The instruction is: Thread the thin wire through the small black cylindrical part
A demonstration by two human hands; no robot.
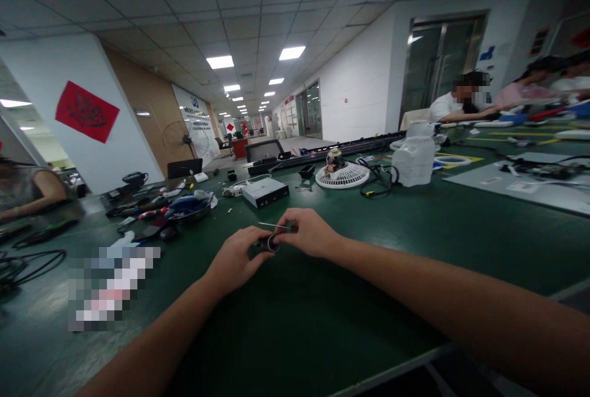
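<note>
My left hand (238,257) is closed around a small dark cylindrical part with a pale ring-shaped rim (273,244), held just above the green table (286,317). Beside it, my right hand (310,232) pinches a thin metal rod (271,225) that points to the left above the part. The right thumb and fingertips reach the ring's edge; whether they also grip it I cannot tell. The rod's other end is hidden in my right fingers, so its exact kind does not show.
Beyond my hands lie a silver disc drive (265,192), a white fan grille with a motor (342,174) and a white plastic housing (413,154). Tools and a dark bowl (188,208) crowd the left side. A grey board (530,182) lies right. Other people sit at both sides.
</note>
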